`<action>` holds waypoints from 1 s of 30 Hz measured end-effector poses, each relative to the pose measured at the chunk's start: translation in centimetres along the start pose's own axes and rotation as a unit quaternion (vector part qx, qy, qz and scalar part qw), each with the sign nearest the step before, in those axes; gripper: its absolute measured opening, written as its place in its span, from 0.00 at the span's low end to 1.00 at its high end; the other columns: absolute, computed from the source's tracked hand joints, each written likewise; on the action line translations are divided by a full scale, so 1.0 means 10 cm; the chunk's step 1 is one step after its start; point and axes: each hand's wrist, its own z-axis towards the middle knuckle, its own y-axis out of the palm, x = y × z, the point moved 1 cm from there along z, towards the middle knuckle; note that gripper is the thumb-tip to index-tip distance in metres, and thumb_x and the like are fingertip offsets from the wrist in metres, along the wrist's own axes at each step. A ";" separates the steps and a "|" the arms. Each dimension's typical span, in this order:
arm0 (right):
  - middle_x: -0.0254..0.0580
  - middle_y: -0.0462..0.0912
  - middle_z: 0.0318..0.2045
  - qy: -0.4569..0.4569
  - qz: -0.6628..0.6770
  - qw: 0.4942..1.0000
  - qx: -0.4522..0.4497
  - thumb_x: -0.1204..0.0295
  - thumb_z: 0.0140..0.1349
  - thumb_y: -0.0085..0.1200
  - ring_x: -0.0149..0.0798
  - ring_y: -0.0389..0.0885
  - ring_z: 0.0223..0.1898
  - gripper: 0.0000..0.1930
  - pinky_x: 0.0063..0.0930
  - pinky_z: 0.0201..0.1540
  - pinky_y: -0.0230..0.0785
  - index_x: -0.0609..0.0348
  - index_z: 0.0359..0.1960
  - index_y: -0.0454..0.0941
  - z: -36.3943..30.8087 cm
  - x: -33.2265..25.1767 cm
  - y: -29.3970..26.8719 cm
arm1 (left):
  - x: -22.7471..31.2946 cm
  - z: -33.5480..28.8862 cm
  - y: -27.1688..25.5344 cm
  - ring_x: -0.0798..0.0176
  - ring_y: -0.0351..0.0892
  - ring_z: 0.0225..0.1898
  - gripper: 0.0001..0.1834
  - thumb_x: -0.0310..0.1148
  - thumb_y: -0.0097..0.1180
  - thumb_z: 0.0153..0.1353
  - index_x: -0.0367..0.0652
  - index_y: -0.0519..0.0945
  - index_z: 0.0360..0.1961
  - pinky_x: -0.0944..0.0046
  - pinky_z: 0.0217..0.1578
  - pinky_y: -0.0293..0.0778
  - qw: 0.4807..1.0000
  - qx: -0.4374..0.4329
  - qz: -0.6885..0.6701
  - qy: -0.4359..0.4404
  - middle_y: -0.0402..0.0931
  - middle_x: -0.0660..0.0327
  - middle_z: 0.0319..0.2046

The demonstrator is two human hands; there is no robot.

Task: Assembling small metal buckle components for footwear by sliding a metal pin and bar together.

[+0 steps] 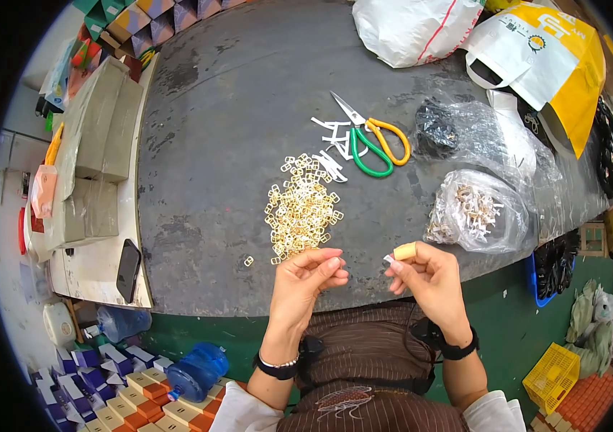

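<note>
A heap of small gold-coloured metal buckles (pixel 299 209) lies on the dark table. At its near edge is my left hand (pixel 305 279), thumb and fingertips pinched together; anything between them is too small to make out. To the right, my right hand (pixel 429 281) pinches a small white strip (pixel 388 258) between thumb and index finger. A yellow wrap covers that index fingertip. Beyond the heap lie loose white strips (pixel 330 167) and scissors (pixel 364 137) with one green and one orange handle loop. A clear plastic bag (pixel 511 223) holding strips with gold pieces sits beyond my right hand.
More clear plastic (pixel 483 133) lies at the right, near a yellow and white bag (pixel 537 54) and a white sack (pixel 414 29). A phone (pixel 128 270) rests on the side shelf at left. Blue water bottles (pixel 198 371) and a yellow crate (pixel 551 376) stand below the table.
</note>
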 end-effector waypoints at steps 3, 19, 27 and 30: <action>0.39 0.81 0.25 -0.008 0.024 1.000 0.003 0.79 0.61 0.52 0.24 0.79 0.24 0.06 0.16 0.27 0.74 0.69 0.38 0.78 -0.15 -0.07 0.07 | 0.08 -0.16 0.10 0.60 0.82 0.36 0.11 0.22 0.55 0.60 0.31 0.77 0.44 0.64 0.39 0.81 0.998 -0.033 -0.038 -0.023 0.79 0.53 0.36; 0.41 0.82 0.25 -0.065 -0.009 0.998 0.003 0.80 0.59 0.54 0.26 0.80 0.24 0.06 0.17 0.26 0.74 0.70 0.36 0.79 -0.33 -0.20 0.15 | 0.19 -0.51 0.35 0.53 0.81 0.42 0.12 0.20 0.55 0.60 0.27 0.75 0.44 0.61 0.44 0.81 0.998 -0.042 -0.039 0.025 0.77 0.49 0.39; 0.42 0.82 0.25 -0.063 -0.030 0.998 0.005 0.81 0.59 0.54 0.27 0.80 0.24 0.06 0.17 0.27 0.74 0.71 0.36 0.78 -0.35 -0.27 0.19 | 0.08 -0.49 0.28 0.58 0.82 0.38 0.08 0.15 0.59 0.53 0.31 0.78 0.35 0.64 0.39 0.81 0.991 -0.049 0.001 0.127 0.77 0.51 0.37; 0.44 0.81 0.26 -0.051 -0.020 0.998 0.003 0.82 0.59 0.53 0.28 0.80 0.25 0.05 0.18 0.28 0.74 0.72 0.36 0.78 -0.38 -0.31 0.19 | 0.12 -0.53 0.38 0.60 0.81 0.37 0.10 0.14 0.63 0.46 0.36 0.81 0.30 0.66 0.37 0.80 0.955 -0.012 0.124 0.271 0.77 0.53 0.35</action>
